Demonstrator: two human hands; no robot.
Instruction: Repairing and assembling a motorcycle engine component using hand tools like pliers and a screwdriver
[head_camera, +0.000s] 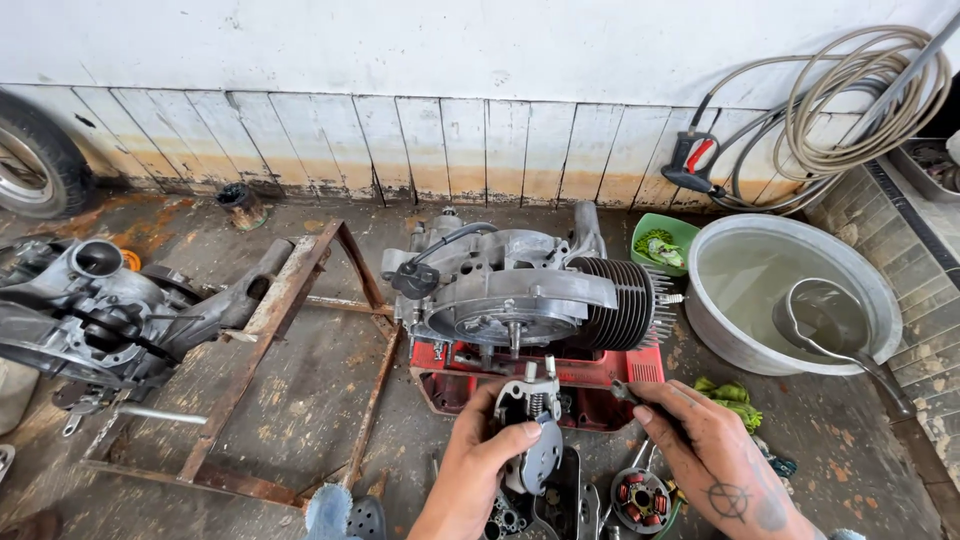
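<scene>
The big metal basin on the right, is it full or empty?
Partly full: murky water covers the basin's bottom, and a ladle sits in it.

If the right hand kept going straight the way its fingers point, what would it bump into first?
Probably the red tray under the grey engine. The right hand points up and left toward it, holding what looks like a small tool. Depth is hard to judge, so it might pass above the tray and meet the engine instead.
</scene>
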